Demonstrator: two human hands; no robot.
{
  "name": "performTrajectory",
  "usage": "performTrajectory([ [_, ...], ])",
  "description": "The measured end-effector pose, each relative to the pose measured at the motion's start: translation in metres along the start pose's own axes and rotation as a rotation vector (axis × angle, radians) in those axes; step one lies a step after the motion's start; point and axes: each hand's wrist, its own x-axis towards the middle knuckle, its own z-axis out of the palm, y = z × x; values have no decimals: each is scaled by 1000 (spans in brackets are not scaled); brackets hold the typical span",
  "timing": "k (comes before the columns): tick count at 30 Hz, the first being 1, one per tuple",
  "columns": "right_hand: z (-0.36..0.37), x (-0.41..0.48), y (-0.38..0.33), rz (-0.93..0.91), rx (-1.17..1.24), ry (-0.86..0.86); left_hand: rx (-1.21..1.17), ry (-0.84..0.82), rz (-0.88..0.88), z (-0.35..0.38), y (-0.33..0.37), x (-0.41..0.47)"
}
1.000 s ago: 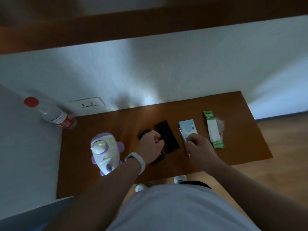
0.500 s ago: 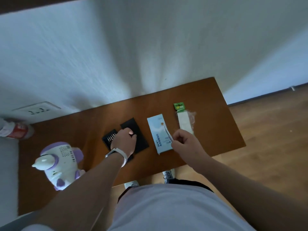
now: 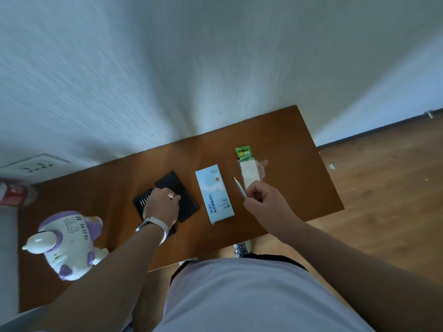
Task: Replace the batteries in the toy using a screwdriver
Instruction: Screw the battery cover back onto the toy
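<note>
Along the desk (image 3: 299,178): red-labelled bottle (image 3: 14,195) far left, pale blue box (image 3: 214,194) between the hands, battery pack (image 3: 248,168) just beyond the right hand (image 3: 263,202). Left hand (image 3: 163,207) curled down on the open black bit case (image 3: 185,200), any grip there impossible to tell; right hand pinching the slim screwdriver (image 3: 239,188), tip toward the wall. Toy (image 3: 69,243) at the desk's left end, well apart from both hands.
</note>
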Motion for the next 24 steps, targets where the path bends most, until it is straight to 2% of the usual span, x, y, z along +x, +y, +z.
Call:
performTrajectory([
  [4,-6,0,3,-6,21,7,108,-17,25,-1,6,-1],
  [7,-8,-1,4,-11,-1,2,67,3,13,-2,6,-1],
  [10,-9,-1,4,-14,-7,3,61,130,65,-4,4,-4],
  [13,-8,-1,2,-13,-4,-3,-155,203,79,-8,8,-11],
  [20,3,-4,-20,-30,-24,-82,-794,169,-66,-47,51,-47],
  [24,16,-7,-41,-99,-68,-97,-1034,156,-108,-78,73,-74],
])
